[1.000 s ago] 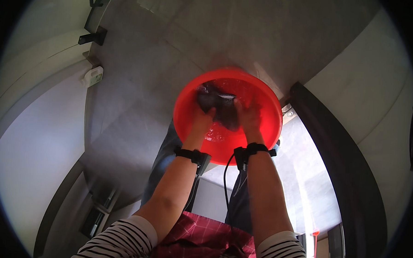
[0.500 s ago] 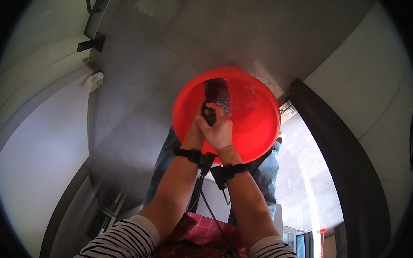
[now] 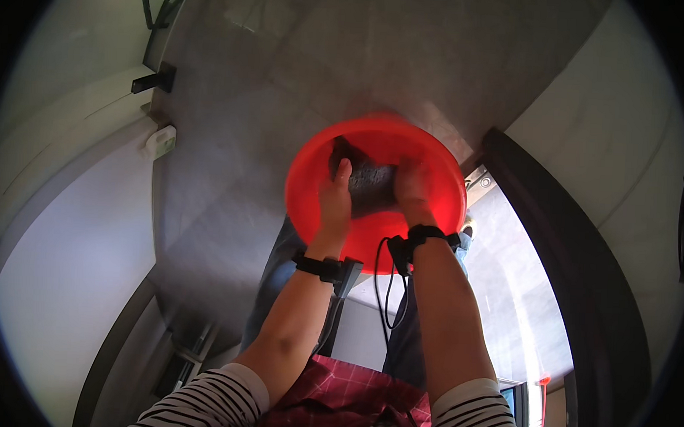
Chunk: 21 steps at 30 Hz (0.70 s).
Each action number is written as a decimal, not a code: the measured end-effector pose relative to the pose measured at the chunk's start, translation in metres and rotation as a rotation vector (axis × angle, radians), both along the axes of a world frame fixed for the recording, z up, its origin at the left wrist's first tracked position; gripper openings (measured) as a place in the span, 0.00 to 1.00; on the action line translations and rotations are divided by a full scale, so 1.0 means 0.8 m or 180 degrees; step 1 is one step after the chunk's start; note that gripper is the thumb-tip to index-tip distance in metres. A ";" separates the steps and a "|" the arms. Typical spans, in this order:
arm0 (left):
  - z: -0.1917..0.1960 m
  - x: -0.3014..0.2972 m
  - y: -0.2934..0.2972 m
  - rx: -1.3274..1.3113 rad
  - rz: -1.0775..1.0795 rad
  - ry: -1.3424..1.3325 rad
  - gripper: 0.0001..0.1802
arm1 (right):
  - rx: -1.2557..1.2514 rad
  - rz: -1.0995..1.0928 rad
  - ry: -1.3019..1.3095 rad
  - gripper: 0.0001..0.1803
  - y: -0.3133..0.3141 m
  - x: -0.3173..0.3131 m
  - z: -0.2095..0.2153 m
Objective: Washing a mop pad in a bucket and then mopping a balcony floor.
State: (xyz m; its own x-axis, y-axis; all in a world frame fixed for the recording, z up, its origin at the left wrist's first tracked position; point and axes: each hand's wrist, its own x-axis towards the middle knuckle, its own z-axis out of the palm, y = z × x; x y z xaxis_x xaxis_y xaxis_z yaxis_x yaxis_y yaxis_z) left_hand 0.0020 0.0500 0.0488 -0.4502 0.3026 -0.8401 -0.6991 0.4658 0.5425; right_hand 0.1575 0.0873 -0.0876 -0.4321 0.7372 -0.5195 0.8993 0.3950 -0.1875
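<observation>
Spread apart again, both hands [image 3: 373, 192] grip dark cloth [image 3: 370, 186] between them in red basin [image 3: 433, 217].

Red basin [image 3: 312, 204], dark grey cloth [image 3: 370, 188], black wristbands [image 3: 318, 267], black-and-white striped sleeves [image 3: 211, 402], red checked apron [image 3: 345, 401].

Grey tiled floor [image 3: 230, 147], pale in sunlight, crossed by faint grout lines that bend toward the rim. Resting on it, just right of centre, a round red basin [image 3: 304, 204]. At nine o'clock from the basin, hard against the foot of the white wall, a small whitish box-like object [image 3: 160, 141], perhaps a bottle or a fitting; too small to tell. Toward five o'clock, beyond a dark door frame [image 3: 554, 246], a brighter stretch of floor [image 3: 506, 297]. Near four o'clock from the basin, at the threshold, a small metal fitting [image 3: 478, 180], blurred.
</observation>
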 end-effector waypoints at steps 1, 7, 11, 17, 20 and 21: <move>0.001 -0.018 -0.014 -0.0088 0.0013 0.0085 0.29 | -0.0088 0.0013 0.0085 0.16 0.001 -0.025 0.028; -0.032 -0.027 -0.047 0.0271 -0.0249 0.0311 0.26 | -0.0320 -0.2445 0.1715 0.34 0.005 -0.043 0.117; -0.072 -0.003 -0.073 0.0137 -0.0370 0.0781 0.22 | -0.2066 -0.2665 0.0473 0.35 -0.018 -0.062 0.111; -0.067 -0.019 -0.088 -0.0746 0.0233 -0.0862 0.25 | -0.1301 -0.2089 0.0965 0.28 0.006 -0.056 0.083; -0.052 -0.029 -0.081 -0.0948 0.0194 -0.1382 0.26 | -0.2109 -0.2973 0.1205 0.25 0.035 -0.037 0.072; -0.042 -0.019 -0.066 -0.0948 0.0548 -0.1494 0.26 | -0.2031 -0.2979 0.1170 0.25 0.026 -0.022 0.054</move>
